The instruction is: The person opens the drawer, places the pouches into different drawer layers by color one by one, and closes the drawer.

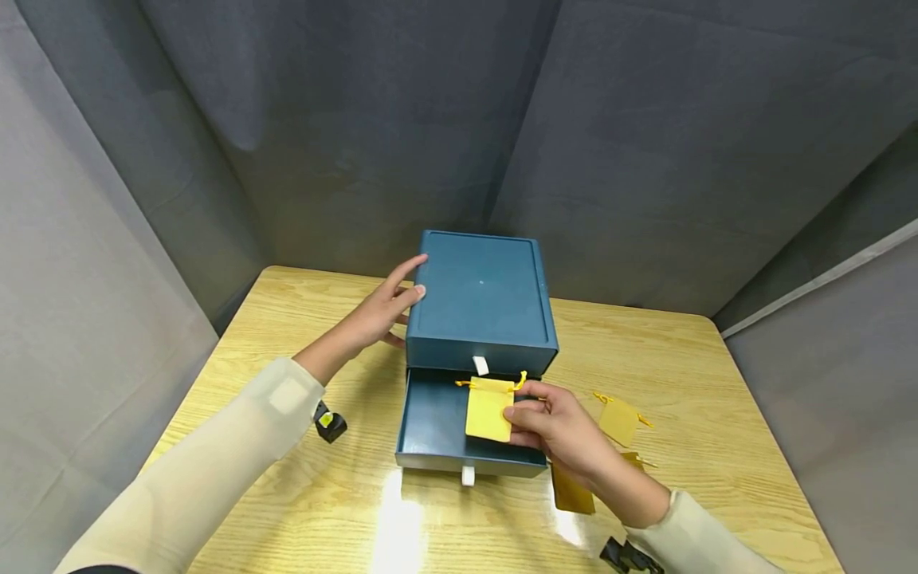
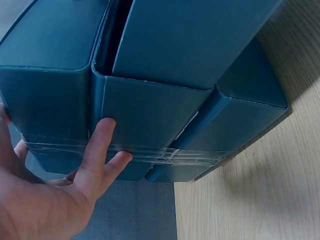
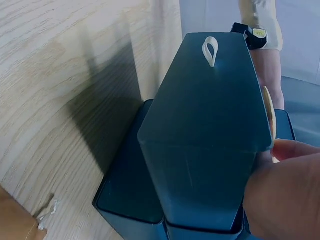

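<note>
Risk first: we judge yellow pouch [image 1: 490, 409] could snag on upper drawer edge or miss lower drawer [image 1: 437, 422]. Pouch sits at centre of head frame, above open drawer's right half, pinched between thumb and fingers of right hand [image 1: 555, 426]. Left hand [image 1: 380, 311], left of centre, lies with straight fingers flat against side of blue box [image 1: 482, 299], gripping nothing. We suspect box slides on wooden table [image 1: 717, 399] if that bracing eases. Two more pouches [image 1: 620, 419] lie lower right, near wrist; sleeve could sweep them.
</note>
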